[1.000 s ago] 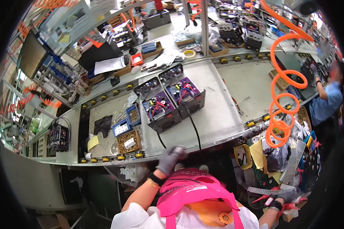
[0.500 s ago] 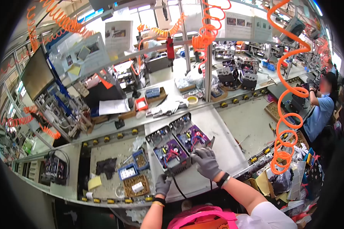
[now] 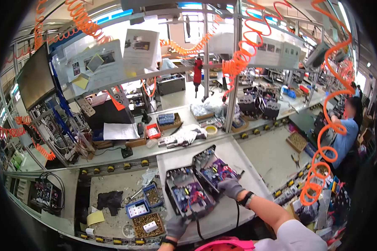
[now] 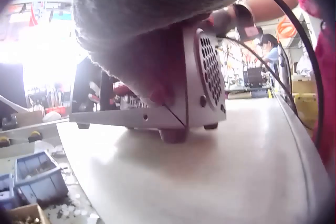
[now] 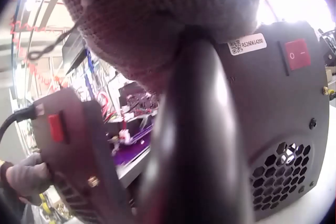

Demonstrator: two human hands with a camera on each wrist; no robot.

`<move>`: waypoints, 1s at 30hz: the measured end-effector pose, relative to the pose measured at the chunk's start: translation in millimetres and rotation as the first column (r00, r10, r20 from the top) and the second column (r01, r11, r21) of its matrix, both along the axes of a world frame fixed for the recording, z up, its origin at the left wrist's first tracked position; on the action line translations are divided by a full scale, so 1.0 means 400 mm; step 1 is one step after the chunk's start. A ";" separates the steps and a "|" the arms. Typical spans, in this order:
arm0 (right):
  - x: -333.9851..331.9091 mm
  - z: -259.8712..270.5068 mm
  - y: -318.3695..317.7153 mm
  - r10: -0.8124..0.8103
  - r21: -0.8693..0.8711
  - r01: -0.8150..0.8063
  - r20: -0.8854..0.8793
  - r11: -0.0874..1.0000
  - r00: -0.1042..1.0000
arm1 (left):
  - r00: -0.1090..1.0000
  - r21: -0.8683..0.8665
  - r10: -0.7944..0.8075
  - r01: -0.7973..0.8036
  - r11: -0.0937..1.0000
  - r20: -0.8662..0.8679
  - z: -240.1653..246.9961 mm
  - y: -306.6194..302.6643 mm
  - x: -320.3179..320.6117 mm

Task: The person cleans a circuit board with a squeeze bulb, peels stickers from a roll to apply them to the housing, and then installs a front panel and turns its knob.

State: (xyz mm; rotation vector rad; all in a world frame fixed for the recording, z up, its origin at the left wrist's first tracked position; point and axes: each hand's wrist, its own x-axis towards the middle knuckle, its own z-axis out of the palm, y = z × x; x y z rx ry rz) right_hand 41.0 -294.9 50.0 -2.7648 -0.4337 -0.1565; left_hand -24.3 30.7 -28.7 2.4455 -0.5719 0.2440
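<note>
Purple circuit boards [image 3: 195, 194] are already in, tops look uncovered, so I'd say closing up is left. Left hand [image 3: 176, 226] grips the left black metal case [image 3: 202, 211], right hand [image 3: 231, 188] grips the right black metal case [image 3: 210, 168], both on the pale flat surface [image 3: 234, 150].

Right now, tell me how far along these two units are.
Looks done: purple circuit boards and red switches are in place on both. In hand: the left grip holds the left unit, the right grip the right unit. Remaining: both tops are open, so covers probably need fitting.
</note>
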 end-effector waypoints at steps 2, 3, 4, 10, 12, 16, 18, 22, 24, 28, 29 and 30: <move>0.022 0.010 -0.080 0.060 0.250 -0.035 -0.094 0.968 0.994 | 0.997 -0.019 -0.081 0.081 0.997 0.012 0.053 0.027 -0.018; 0.048 -0.024 -0.142 0.097 0.379 -0.044 -0.123 0.924 0.988 | 0.983 -0.054 -0.153 0.159 0.986 0.102 0.108 0.021 -0.030; 0.046 0.051 -0.169 0.123 0.254 -0.119 -0.003 0.960 0.992 | 0.956 -0.075 -0.225 0.242 0.967 0.189 0.171 0.008 -0.042; 0.130 0.034 -0.462 -0.102 0.443 0.310 -0.432 0.841 0.896 | 0.945 0.118 -0.309 0.320 0.940 -0.107 0.227 -0.120 -0.057; 0.141 0.018 -0.524 -0.193 0.377 0.392 -0.467 0.839 0.863 | 0.946 0.170 -0.313 0.324 0.931 -0.088 0.196 -0.140 -0.063; 0.154 -0.053 -0.599 -0.439 0.078 0.541 -0.493 0.837 0.751 | 0.927 0.201 -0.191 0.264 0.944 -0.322 0.163 -0.205 -0.056; 0.147 -0.074 -0.602 -0.482 0.021 0.562 -0.488 0.827 0.728 | 0.911 0.221 -0.199 0.291 0.931 -0.361 0.164 -0.225 -0.046; 0.130 -0.024 -0.530 -0.616 -0.165 0.593 -0.234 0.788 0.752 | 0.927 -0.017 -0.364 0.364 0.931 -0.094 0.209 -0.154 -0.023; 0.120 0.047 -0.409 -0.599 -0.043 0.598 -0.017 0.800 0.801 | 0.950 0.117 -0.312 0.309 0.944 0.010 0.250 -0.086 -0.020; 0.155 0.034 -0.191 -0.562 -0.127 0.548 -0.137 0.827 0.816 | 0.903 0.214 -0.426 0.407 0.888 0.050 0.300 -0.002 0.014; 0.151 0.033 -0.137 -0.565 -0.149 0.546 -0.198 0.825 0.801 | 0.887 0.284 -0.458 0.427 0.858 0.051 0.268 0.017 0.029; 0.147 -0.037 -0.100 -0.605 -0.156 0.604 0.044 0.782 0.795 | 0.869 0.318 -0.492 0.456 0.831 0.041 0.251 0.024 0.043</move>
